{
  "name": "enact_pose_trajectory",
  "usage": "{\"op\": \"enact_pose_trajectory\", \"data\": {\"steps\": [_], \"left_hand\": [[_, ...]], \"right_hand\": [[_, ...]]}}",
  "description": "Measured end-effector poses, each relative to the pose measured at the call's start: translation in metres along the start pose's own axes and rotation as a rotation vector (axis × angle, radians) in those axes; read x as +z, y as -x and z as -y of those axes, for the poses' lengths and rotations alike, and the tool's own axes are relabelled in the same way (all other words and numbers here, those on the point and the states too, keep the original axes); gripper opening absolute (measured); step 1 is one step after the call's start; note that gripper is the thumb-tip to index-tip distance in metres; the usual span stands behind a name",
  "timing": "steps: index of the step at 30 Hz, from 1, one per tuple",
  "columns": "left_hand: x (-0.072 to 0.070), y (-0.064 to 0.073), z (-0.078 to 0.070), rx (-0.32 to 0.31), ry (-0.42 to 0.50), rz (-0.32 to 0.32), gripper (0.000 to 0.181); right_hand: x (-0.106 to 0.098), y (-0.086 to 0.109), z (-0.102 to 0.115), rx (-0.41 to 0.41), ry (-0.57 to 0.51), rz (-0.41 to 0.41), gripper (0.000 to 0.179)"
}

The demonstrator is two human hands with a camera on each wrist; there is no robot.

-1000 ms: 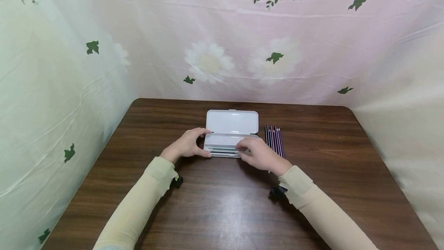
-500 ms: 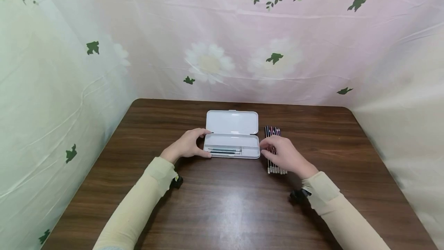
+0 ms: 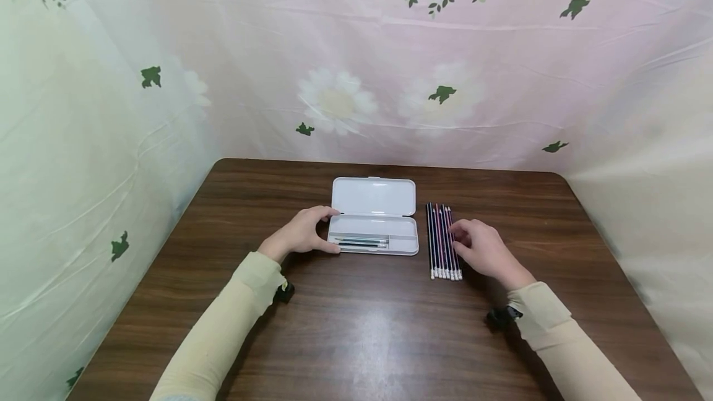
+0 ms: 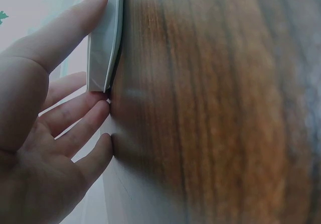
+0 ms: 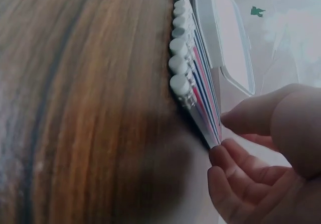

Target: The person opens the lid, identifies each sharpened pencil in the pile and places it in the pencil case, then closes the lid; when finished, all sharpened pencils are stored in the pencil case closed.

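A white pencil case [image 3: 403,245] lies with its lid raised back, and several dark green pencils [image 3: 361,242] sit in its front left compartment. My left hand [image 3: 301,229] holds the case's left end, thumb at the front corner and fingers at the back one. To the right of the case, several dark, pink and purple pencils [image 3: 442,246] lie side by side, their white erasers [image 5: 179,85] toward me. My right hand [image 3: 483,246] is at the right side of this row, with loosely bent fingers. Its thumb and fingertips are right at the outermost pencil [image 5: 203,118].
The dark wood-grain table [image 3: 356,327] has its far edge against a printed cloth backdrop [image 3: 384,79]. Cloth also hangs along both sides. A small black device [image 3: 501,317] is strapped below my right wrist, and another [image 3: 285,293] below my left.
My right hand has left the pencil case's front compartment and moved right, across the pencil row to its far side. My left hand has stayed on the case.
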State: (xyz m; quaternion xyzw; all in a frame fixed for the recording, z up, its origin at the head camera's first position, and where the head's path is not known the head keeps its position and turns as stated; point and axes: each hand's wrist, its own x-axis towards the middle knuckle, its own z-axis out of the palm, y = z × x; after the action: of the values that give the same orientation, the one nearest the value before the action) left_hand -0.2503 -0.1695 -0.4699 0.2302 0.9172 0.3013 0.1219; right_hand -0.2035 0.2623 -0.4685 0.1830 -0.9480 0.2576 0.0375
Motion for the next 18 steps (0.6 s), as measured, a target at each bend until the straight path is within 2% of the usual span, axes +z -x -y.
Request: {"op": "enact_pose_trajectory", "data": {"steps": [10,18], "left_hand": [[0.0006,0.0006,-0.0011,-0.002,0.010,0.002,0.090],[-0.0003,0.0009,0.0000,0.005,0.001,-0.001,0.090]], "right_hand": [[-0.0006,0.0015,-0.0044,0.061,-0.014,0.047,0.025],[-0.0009,-0.0005,-0.0058,0.102,-0.001,0.042,0.028]]}}
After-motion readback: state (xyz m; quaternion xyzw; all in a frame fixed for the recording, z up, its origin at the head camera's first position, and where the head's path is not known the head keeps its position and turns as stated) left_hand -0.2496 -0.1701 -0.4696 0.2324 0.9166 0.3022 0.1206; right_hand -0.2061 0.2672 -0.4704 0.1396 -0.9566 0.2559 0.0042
